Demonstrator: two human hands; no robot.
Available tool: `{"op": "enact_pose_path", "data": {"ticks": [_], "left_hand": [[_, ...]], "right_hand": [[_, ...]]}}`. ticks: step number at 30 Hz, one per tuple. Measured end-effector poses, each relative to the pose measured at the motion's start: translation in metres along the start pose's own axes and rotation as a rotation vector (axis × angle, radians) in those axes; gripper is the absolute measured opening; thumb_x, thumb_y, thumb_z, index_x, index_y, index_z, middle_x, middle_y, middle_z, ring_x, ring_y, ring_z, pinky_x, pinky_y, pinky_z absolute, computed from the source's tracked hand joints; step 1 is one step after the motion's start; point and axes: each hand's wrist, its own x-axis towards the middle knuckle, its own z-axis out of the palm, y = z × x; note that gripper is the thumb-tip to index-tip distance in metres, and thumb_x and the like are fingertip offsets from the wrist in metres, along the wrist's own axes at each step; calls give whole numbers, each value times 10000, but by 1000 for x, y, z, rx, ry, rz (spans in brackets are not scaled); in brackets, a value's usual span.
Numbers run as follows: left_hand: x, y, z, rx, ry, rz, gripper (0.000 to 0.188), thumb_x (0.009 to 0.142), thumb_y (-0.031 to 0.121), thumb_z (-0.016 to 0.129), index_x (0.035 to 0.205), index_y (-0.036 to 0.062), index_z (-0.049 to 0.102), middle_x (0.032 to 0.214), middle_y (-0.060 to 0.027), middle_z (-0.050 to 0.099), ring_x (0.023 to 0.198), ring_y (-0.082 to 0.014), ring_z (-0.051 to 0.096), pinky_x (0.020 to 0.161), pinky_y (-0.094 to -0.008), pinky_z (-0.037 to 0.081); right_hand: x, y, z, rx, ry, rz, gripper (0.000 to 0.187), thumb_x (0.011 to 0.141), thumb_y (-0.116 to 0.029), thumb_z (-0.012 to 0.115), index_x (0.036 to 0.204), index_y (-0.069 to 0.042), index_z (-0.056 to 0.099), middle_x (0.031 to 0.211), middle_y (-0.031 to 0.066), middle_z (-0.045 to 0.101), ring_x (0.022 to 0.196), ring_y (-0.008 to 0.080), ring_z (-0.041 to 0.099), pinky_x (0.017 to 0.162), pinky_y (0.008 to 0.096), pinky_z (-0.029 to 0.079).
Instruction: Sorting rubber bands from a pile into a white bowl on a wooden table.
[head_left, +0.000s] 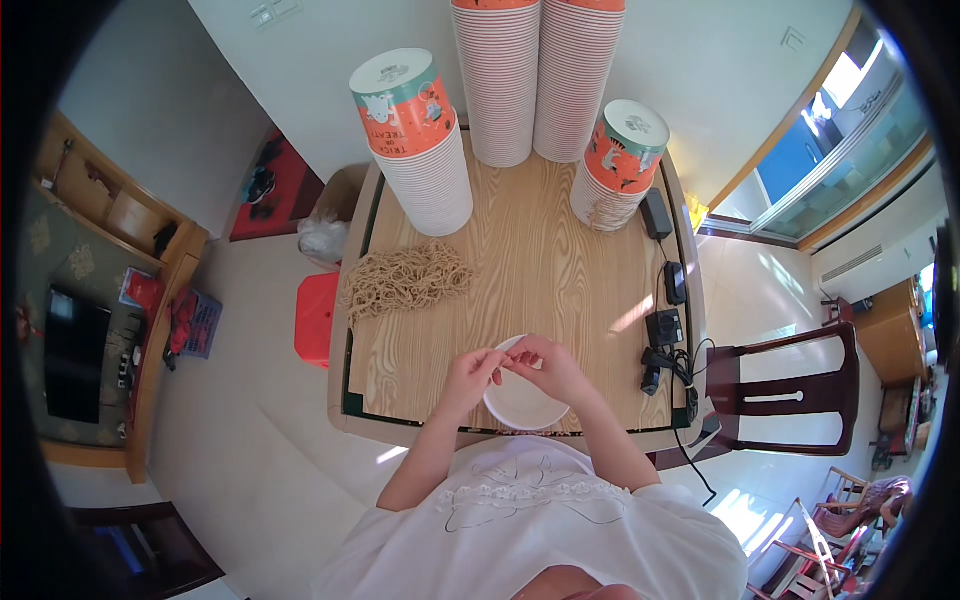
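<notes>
A white round paper tub (528, 405) sits at the table's near edge, right in front of my body. My left hand (475, 378) and my right hand (545, 364) meet above its far left rim. Fingers of both are pinched together, tip to tip; whatever lies between them is too small to make out. Ahead and to the left, a loose heap of tan twine (410, 280) lies on the wooden tabletop (525, 260).
Upside-down stacks of paper tubs stand farther back: an orange-and-green one (420, 170) left, two tall ones (500, 90) behind, and a short one (612, 165) right with twine around its lower part. Black adapters and cables (663, 327) line the right edge. A dark chair (790, 393) stands right.
</notes>
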Motion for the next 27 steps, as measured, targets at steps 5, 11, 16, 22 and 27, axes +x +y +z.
{"op": "enact_pose_path", "data": {"ticks": [5, 11, 16, 22, 27], "left_hand": [[-3, 12, -2, -44, -47, -83, 207, 873, 197, 463, 822, 23, 563, 738, -18, 574, 596, -62, 508, 485, -167, 337], [-3, 11, -3, -90, -73, -48, 137, 863, 127, 463, 969, 42, 475, 848, -73, 610, 632, -84, 539, 505, -166, 371], [-1, 2, -10, -39, -92, -36, 268, 810, -2, 489, 1065, 35, 414, 860, -98, 613, 661, -103, 559, 533, -191, 403], [-1, 2, -4, 13, -85, -1, 349, 804, -12, 493, 1135, 25, 389, 826, -99, 620, 641, -105, 555, 565, -194, 418], [-9, -2, -18, 130, -73, -14, 372, 803, -4, 502, 1155, 23, 386, 804, -101, 622, 640, -99, 553, 551, -204, 426]], "right_hand": [[1, 17, 3, 47, -7, 3, 114, 739, -122, 631, 783, -29, 581, 729, 56, 574, 650, 135, 544, 605, 249, 445], [6, 37, 6, 297, -1, 136, 83, 772, -31, 581, 840, -18, 534, 760, 25, 567, 737, 87, 547, 670, 212, 448], [8, 35, 6, 428, 69, 101, 93, 797, -52, 544, 886, -26, 533, 719, 9, 553, 709, 79, 548, 638, 204, 451], [8, 35, 9, 436, -128, 211, 95, 798, -69, 562, 867, -5, 563, 744, 24, 578, 697, 77, 542, 630, 210, 453], [11, 43, -6, 506, -30, 241, 85, 785, -33, 576, 859, 6, 587, 750, 31, 579, 657, 74, 527, 601, 194, 441]]}}
